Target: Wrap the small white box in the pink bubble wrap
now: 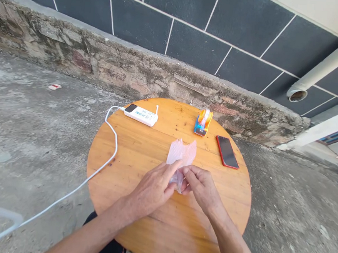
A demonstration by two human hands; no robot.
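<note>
A thin, pinkish, translucent piece of plastic film (181, 151) lies near the middle of the round wooden table (132, 151), its far end spread in two flaps and its near end bunched. My left hand (156, 183) is at its left side, with the index finger stretched over the film and the thumb beside the bunched part. On the right side, my right hand (201, 184) pinches the film between thumb and fingers. The fingertips of both hands are close together, and part of the film is hidden under them.
A white power bank (142, 115) with a white cable (116, 138) sits at the table's back left. A blue and orange tape dispenser (203, 123) stands at the back, and a red-edged phone (227, 152) lies to the right. Behind is a stone wall base (118, 69).
</note>
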